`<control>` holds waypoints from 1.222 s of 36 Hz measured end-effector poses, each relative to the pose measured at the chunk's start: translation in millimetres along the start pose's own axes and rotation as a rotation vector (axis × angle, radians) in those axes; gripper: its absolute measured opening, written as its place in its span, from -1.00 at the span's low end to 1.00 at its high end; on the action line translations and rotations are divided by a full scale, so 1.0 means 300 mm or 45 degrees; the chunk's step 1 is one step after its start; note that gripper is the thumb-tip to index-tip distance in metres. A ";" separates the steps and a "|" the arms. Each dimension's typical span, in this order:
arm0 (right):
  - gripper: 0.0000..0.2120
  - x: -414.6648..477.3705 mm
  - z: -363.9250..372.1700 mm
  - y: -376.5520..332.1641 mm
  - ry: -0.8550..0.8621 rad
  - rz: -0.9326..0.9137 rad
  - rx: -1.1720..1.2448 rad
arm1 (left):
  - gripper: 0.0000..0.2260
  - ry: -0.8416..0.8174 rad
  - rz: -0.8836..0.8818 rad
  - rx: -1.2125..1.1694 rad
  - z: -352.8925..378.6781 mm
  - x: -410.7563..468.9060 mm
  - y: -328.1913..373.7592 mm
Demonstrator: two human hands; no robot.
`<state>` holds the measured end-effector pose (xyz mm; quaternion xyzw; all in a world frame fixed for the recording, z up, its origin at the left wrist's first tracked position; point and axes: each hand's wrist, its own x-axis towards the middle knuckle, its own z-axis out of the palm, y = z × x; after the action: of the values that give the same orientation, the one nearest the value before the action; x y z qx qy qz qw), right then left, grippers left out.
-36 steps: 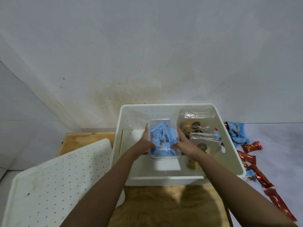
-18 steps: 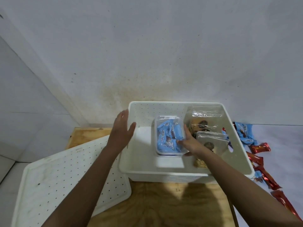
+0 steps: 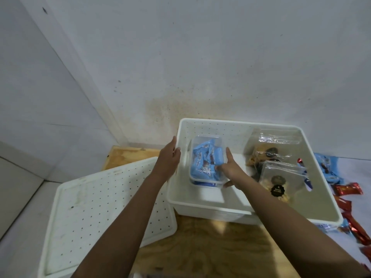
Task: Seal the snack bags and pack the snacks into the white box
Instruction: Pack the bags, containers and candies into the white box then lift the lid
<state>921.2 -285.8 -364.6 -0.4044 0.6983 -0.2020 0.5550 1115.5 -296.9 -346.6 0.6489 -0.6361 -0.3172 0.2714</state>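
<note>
The white box (image 3: 236, 123) sits on a wooden tabletop (image 3: 200, 247) against the wall. Inside it, on the left, lies a clear tub (image 3: 205, 180) filled with blue wrapped snacks (image 3: 202, 159). The right hand (image 3: 230, 169) holds the tub's right side, with one finger stretched along the edge, the others bent onto the top and the thumb at the near corner. The left hand (image 3: 167, 159) lies with nearly straight fingers against the box's left wall, thumb at the rim, grasping nothing. Two clear snack bags (image 3: 279, 181) lean in the right half of the box. A dotted white lid (image 3: 100, 207) lies left of the box. Red wrappers (image 3: 348, 188) and blue wrappers (image 3: 327, 163) lie outside, to the box's right.
</note>
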 end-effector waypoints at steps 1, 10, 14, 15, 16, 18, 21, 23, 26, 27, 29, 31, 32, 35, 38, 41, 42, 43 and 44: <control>-0.22 0.001 0.017 -0.008 -0.007 -0.006 -0.009 | -0.62 -0.003 -0.006 -0.003 -0.001 0.000 0.000; -0.16 -0.017 0.067 -0.038 -0.039 -0.113 -0.083 | -0.66 -0.009 0.009 0.091 -0.007 -0.016 0.049; -0.29 -0.077 0.007 -0.038 -0.061 -0.236 -0.140 | -0.75 0.043 0.028 0.257 -0.006 -0.015 0.085; -0.29 -0.092 -0.009 -0.039 -0.051 -0.246 -0.135 | -0.70 0.054 0.071 0.307 0.000 -0.018 0.095; -0.27 -0.108 -0.031 -0.039 -0.030 -0.257 -0.126 | -0.64 0.058 0.133 0.358 0.009 -0.020 0.103; -0.29 -0.144 -0.084 -0.041 0.056 -0.323 -0.122 | -0.59 0.036 0.148 0.329 0.029 -0.029 0.157; -0.34 -0.213 -0.197 -0.037 0.228 -0.445 -0.119 | -0.56 0.004 0.166 0.237 0.094 -0.025 0.262; -0.37 -0.263 -0.292 -0.015 0.367 -0.511 -0.078 | -0.55 -0.010 0.271 0.189 0.158 -0.033 0.349; -0.42 -0.343 -0.449 0.068 0.589 -0.570 -0.038 | -0.55 -0.059 0.438 0.133 0.283 -0.063 0.482; -0.44 -0.371 -0.499 0.110 0.653 -0.571 -0.037 | -0.55 -0.091 0.477 0.107 0.331 -0.083 0.524; -0.48 -0.418 -0.591 0.215 0.777 -0.536 -0.021 | -0.57 -0.168 0.578 0.047 0.431 -0.148 0.606; -0.51 -0.454 -0.670 0.338 0.914 -0.464 -0.035 | -0.59 -0.259 0.682 -0.021 0.528 -0.237 0.679; -0.52 -0.472 -0.700 0.402 0.968 -0.435 -0.057 | -0.60 -0.300 0.739 -0.049 0.573 -0.287 0.708; -0.52 -0.515 -0.751 0.611 1.020 -0.376 -0.105 | -0.59 -0.432 0.867 -0.091 0.712 -0.443 0.739; -0.50 -0.520 -0.764 0.836 1.005 -0.231 -0.200 | -0.57 -0.628 0.839 -0.082 0.859 -0.602 0.673; -0.47 -0.529 -0.736 1.023 0.928 -0.150 -0.339 | -0.51 -0.766 0.844 0.166 1.004 -0.723 0.534; -0.46 -0.532 -0.729 1.076 0.903 -0.144 -0.387 | -0.48 -0.765 0.858 0.287 1.055 -0.752 0.491; -0.44 -0.531 -0.722 1.120 0.878 -0.146 -0.441 | -0.46 -0.759 0.855 0.411 1.099 -0.770 0.454; -0.42 -0.527 -0.719 1.156 0.851 -0.153 -0.499 | -0.43 -0.742 0.820 0.515 1.139 -0.781 0.427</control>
<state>609.6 8.1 -456.0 -0.4548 0.8410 -0.2175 0.1964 775.6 -51.3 -456.7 0.3425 -0.9034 -0.2557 0.0345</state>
